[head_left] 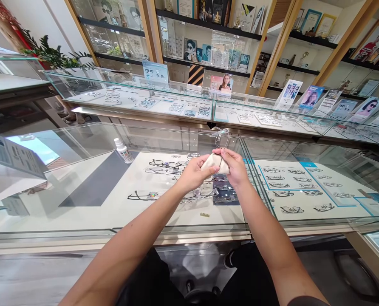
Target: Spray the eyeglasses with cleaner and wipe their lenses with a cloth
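Observation:
Above the glass showcase, my left hand (194, 173) and my right hand (234, 166) hold a bunched cream cloth (214, 161) between them. Thin-framed glasses (222, 139) stick up beyond the cloth, one lens upright with faint print on it. My right fingers pinch near the rim and a thin temple that runs down over the cloth. The fingers of my left hand press on the cloth from the other side. How much of the frame the cloth covers cannot be seen.
A white spray bottle (123, 151) stands on the glass at the left. Several glasses (141, 195) lie around and below my hands. A small gold piece (205, 215) is near the front. A second showcase (176, 95) with upright cards runs behind. A sign (11, 163) stands far left.

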Tool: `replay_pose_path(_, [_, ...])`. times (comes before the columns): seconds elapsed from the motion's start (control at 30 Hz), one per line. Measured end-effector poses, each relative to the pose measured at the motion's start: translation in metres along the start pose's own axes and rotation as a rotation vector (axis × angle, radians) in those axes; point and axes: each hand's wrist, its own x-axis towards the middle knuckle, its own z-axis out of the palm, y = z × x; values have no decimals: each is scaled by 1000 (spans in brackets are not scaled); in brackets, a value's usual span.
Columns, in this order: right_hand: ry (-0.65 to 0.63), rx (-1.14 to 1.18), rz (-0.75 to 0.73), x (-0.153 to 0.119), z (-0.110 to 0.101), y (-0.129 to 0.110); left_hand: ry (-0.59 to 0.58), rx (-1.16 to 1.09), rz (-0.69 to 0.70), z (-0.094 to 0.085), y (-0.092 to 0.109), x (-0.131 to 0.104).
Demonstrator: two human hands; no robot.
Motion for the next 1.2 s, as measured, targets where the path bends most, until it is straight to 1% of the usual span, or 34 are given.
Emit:
replay_pose_path(0.17, [-48, -14, 44, -4, 7, 5, 86, 10, 32, 3, -4, -1])
replay_pose_path(0.43, [-137, -47, -34, -9, 13, 6, 260, 60, 118, 6, -11, -2])
replay_pose_path(0.57, [-138, -29, -34, -9, 13, 5, 282, 110, 126, 5, -14, 0])
replay_pose_path(0.6, [-129, -29, -29, -9, 12, 5, 270, 104, 117, 4, -13, 0])
replay_pose_path(0.67, [-105, -32, -20, -8, 10, 3, 203, 77, 99, 0, -10, 1])
replay_pose_path(0.83, [-61, 8, 1, -5, 5, -2, -89, 5, 11, -11, 4, -3])
replay_pose_path(0.9, [-38, 25, 36, -4, 4, -3, -142, -10, -20, -12, 6, -5])
replay_pose_path(0.93, [-24, 34, 52, -4, 5, -2, -143, -9, -21, -12, 6, -5])
replay_pose_path(1.0, [-3, 60, 71, -3, 6, 0, -92, -4, 2, -8, 3, -5])
replay_pose_path(1.07, [0, 82, 72, -4, 9, 2, -1, -9, 41, -3, -1, -3])
replay_pose_path(1.2, [-70, 99, 32, -7, 13, 3, 142, -18, 94, 4, -8, 0])
